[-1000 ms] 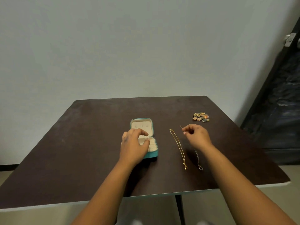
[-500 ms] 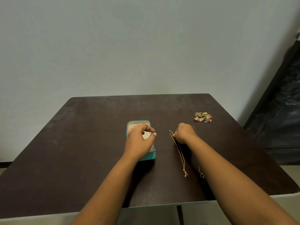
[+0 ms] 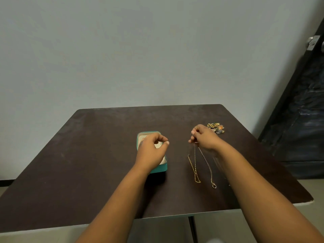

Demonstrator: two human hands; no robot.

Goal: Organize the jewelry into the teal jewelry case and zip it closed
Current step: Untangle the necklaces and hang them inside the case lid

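The teal jewelry case (image 3: 160, 168) lies open near the middle of the dark table (image 3: 98, 155), its cream lining showing. My left hand (image 3: 151, 151) hovers over it with fingers curled and thumb near the forefinger; nothing shows in it. My right hand (image 3: 204, 137) is raised to the right of the case and pinches the top ends of a gold chain (image 3: 193, 168) and a thin silver chain (image 3: 209, 171). Both chains hang down with their lower ends on the table. A heap of small colourful jewelry pieces (image 3: 216, 128) lies just behind my right hand.
The table stands against a pale wall. A dark door (image 3: 301, 120) with a metal handle is at the far right. The table's front edge (image 3: 157, 219) runs near my forearms.
My right hand went from the silver chain's top end to the gold chain's, then rose up and right, lifting both chains' upper ends. My left hand stayed over the case.
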